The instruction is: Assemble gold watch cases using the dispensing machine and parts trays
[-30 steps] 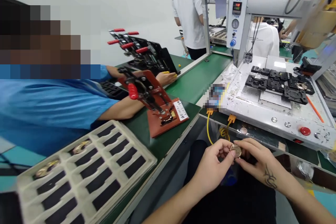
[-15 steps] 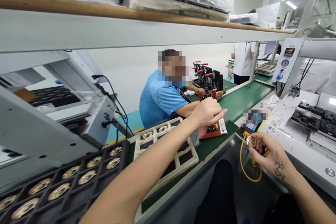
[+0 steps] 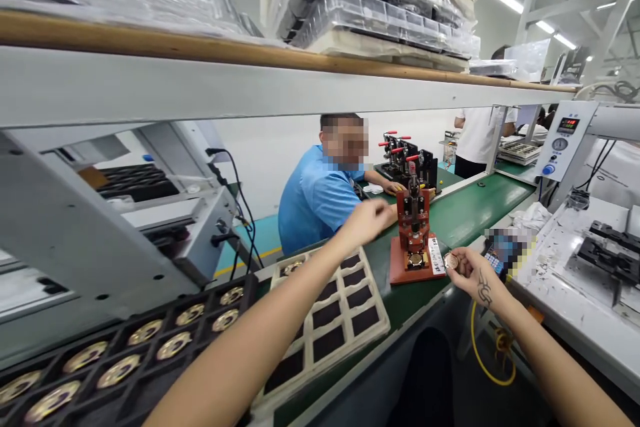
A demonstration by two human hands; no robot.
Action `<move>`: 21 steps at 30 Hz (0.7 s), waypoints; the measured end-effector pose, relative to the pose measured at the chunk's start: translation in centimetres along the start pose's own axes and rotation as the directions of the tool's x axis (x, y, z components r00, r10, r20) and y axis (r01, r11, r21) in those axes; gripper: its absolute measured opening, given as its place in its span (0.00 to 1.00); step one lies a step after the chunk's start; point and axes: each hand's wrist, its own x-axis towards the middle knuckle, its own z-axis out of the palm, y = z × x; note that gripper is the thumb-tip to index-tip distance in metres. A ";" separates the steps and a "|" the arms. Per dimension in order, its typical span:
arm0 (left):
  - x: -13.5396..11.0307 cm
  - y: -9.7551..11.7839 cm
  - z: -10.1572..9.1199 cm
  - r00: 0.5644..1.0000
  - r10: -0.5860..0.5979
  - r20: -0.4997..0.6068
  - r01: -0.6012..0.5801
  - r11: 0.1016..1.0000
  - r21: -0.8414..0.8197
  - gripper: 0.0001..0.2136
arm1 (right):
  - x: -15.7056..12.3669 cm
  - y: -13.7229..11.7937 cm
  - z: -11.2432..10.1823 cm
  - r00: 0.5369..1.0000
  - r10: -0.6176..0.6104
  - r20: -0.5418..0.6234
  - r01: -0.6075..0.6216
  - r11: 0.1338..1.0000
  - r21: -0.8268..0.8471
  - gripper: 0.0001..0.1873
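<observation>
My right hand [image 3: 470, 271] pinches a small round brass part [image 3: 451, 260] just right of a red clamp fixture [image 3: 415, 243] on the green belt [image 3: 465, 210]. A similar brass part [image 3: 415, 259] sits in the fixture's base. My left hand [image 3: 367, 219] reaches out over the belt, fingers curled, close to the fixture's upright lever; whether it touches the lever is unclear. Below my left arm lies a beige tray [image 3: 370, 320] with dark pockets, a few at its far end holding brass parts.
A black tray [image 3: 125, 357] with several brass parts lies at lower left. A person in a blue shirt [image 3: 315, 197] sits across the belt beside black clamp fixtures [image 3: 407, 157]. A white machine table [image 3: 575, 267] with black jigs stands right. A shelf overhead carries stacked plastic trays [image 3: 370, 10].
My view has swung left and up. My left hand left the brass part and reached out to the red fixture, whose lever now stands upright. My right hand carried the part up beside the fixture.
</observation>
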 end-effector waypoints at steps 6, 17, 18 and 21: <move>-4.5 -4.8 8.8 0.923 -0.124 0.365 0.113 0.992 0.051 0.11 | 4.2 3.1 3.5 0.994 -0.040 0.105 0.038 0.999 0.019 0.12; -4.4 -6.3 8.9 0.952 -0.138 0.274 0.163 0.984 -0.072 0.13 | 5.7 6.2 5.6 0.959 -0.029 0.281 0.036 0.999 -0.018 0.14; -4.8 -6.4 8.0 0.955 -0.150 0.257 0.178 0.980 -0.089 0.13 | 6.2 6.2 6.1 0.952 -0.040 0.305 0.048 0.999 -0.019 0.14; -6.1 -6.7 5.2 0.954 -0.197 0.226 0.235 0.959 -0.158 0.15 | 7.6 5.3 7.6 0.931 -0.076 0.357 0.087 0.996 -0.013 0.14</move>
